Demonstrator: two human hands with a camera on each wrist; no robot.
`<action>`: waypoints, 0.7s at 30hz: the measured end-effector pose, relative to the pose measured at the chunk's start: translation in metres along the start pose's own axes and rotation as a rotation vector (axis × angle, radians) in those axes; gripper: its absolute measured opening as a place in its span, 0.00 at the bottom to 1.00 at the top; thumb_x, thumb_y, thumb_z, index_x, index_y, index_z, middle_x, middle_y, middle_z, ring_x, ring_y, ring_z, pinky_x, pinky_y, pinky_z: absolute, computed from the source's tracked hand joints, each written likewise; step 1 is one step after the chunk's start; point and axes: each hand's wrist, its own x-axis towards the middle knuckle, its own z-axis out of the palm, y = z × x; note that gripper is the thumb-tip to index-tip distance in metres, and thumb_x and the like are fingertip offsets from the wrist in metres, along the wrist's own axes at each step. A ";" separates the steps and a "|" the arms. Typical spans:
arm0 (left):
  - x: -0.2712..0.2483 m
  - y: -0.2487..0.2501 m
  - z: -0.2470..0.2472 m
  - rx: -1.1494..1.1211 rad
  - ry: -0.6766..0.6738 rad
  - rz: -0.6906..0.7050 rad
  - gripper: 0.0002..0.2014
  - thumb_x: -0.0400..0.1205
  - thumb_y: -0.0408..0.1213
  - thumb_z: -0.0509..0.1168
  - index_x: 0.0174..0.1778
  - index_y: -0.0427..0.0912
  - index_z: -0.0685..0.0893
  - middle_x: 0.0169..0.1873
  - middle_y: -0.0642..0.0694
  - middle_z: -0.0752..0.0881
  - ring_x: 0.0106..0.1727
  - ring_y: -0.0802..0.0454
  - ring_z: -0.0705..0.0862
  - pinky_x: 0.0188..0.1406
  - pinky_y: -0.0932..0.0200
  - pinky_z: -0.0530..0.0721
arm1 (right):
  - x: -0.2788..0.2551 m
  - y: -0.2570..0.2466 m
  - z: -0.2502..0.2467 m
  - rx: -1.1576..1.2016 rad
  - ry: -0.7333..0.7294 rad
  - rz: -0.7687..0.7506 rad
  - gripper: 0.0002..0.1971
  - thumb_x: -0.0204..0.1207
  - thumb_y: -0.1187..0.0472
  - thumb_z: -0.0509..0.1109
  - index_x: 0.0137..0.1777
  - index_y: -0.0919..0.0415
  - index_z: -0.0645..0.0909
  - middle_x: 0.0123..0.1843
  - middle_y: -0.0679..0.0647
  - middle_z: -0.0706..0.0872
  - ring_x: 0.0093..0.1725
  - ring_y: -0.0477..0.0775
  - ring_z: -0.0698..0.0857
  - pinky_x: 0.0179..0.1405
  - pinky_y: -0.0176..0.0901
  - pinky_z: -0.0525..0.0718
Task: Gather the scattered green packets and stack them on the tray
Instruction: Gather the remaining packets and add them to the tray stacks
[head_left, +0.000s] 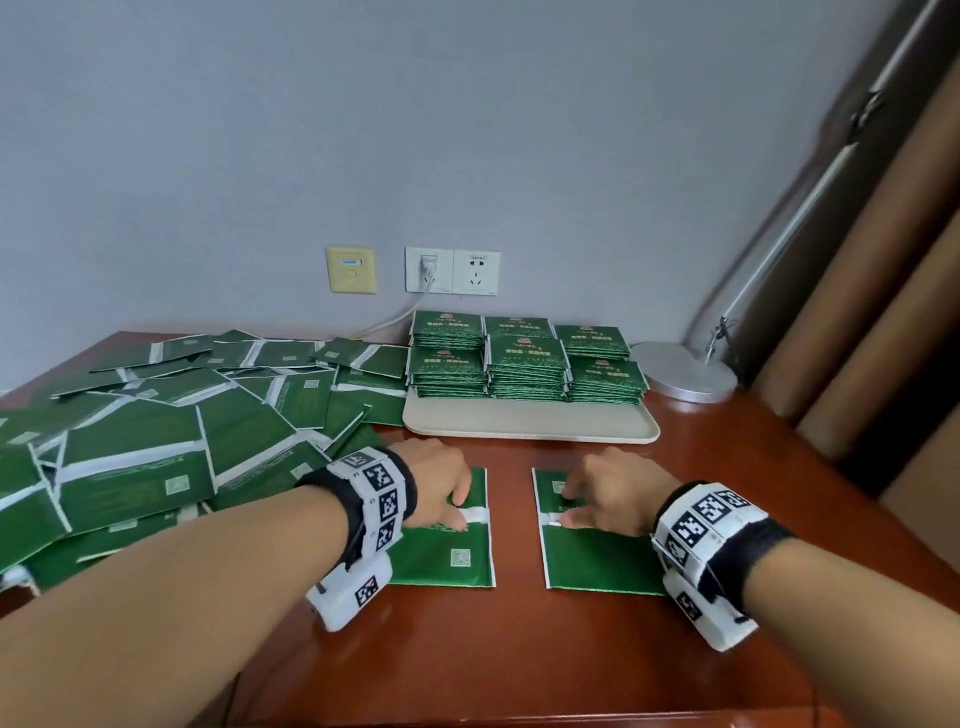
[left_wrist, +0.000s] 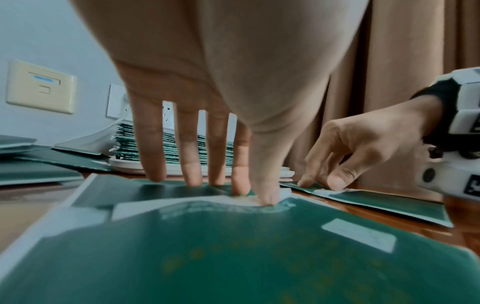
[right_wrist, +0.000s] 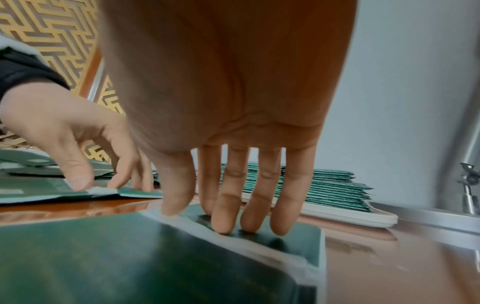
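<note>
Two green packets lie flat, side by side, on the brown table in front of the cream tray. My left hand presses straight fingers on the left packet, with the thumb on its white strip. My right hand presses the right packet the same way, fingertips flat on it. Several neat stacks of packets fill the back of the tray. A loose pile of scattered packets covers the table's left side.
A round metal lamp base stands right of the tray. Wall sockets with a plugged white cable sit behind the stacks. Brown curtains hang at the right. Bare tabletop lies near me.
</note>
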 end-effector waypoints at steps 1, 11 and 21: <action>0.003 -0.001 -0.002 0.003 0.001 0.012 0.10 0.82 0.50 0.71 0.52 0.50 0.89 0.57 0.52 0.87 0.50 0.51 0.85 0.51 0.56 0.82 | 0.001 0.004 0.000 0.039 0.007 -0.012 0.18 0.77 0.44 0.73 0.62 0.52 0.88 0.56 0.49 0.91 0.56 0.55 0.87 0.59 0.50 0.85; 0.031 -0.006 -0.011 0.016 -0.035 0.014 0.20 0.77 0.38 0.77 0.62 0.49 0.79 0.61 0.49 0.80 0.59 0.49 0.79 0.58 0.50 0.80 | 0.029 0.010 -0.018 0.060 -0.035 -0.056 0.18 0.66 0.56 0.86 0.55 0.54 0.87 0.49 0.48 0.87 0.49 0.52 0.82 0.48 0.40 0.76; 0.057 0.004 -0.021 0.143 -0.120 -0.088 0.34 0.75 0.44 0.79 0.71 0.46 0.67 0.48 0.46 0.81 0.53 0.44 0.81 0.57 0.45 0.83 | 0.054 -0.002 -0.026 -0.043 -0.142 -0.025 0.35 0.63 0.52 0.87 0.68 0.57 0.76 0.62 0.56 0.85 0.59 0.60 0.83 0.61 0.52 0.82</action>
